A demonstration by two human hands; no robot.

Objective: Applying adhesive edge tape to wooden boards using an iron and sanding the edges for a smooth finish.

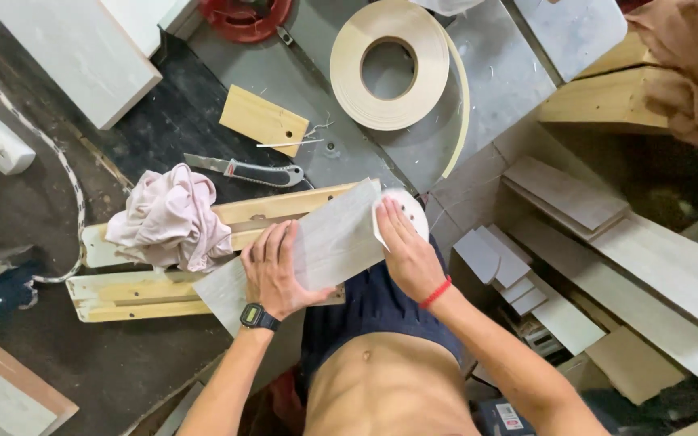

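Head view, workshop floor. We have a pale grey laminate panel [317, 246] lying tilted across two light wooden battens [147, 291], just in front of our knees. Our left hand [278, 270] lies flat on the panel's near half, fingers spread apart and pressing down, clamped on nothing. Our right hand [407, 250] is at the panel's far short end, fingers together and curled over a round white sanding disc [407, 211], which touches that edge.

Progress, as we judge it: the panel is steadied and the disc is at one short end only. We cannot tell from the surface whether that edge is smoothed yet; the panel's long edges show no sign either way. We read the work as mid-step, with the other edges likely left.

Around: a crumpled pink rag [170, 218] on the battens, touching the panel's left corner; a utility knife [245, 169] just beyond it; a roll of cream edge banding [389, 64] farther off; cut panel offcuts [519, 278] to the right.
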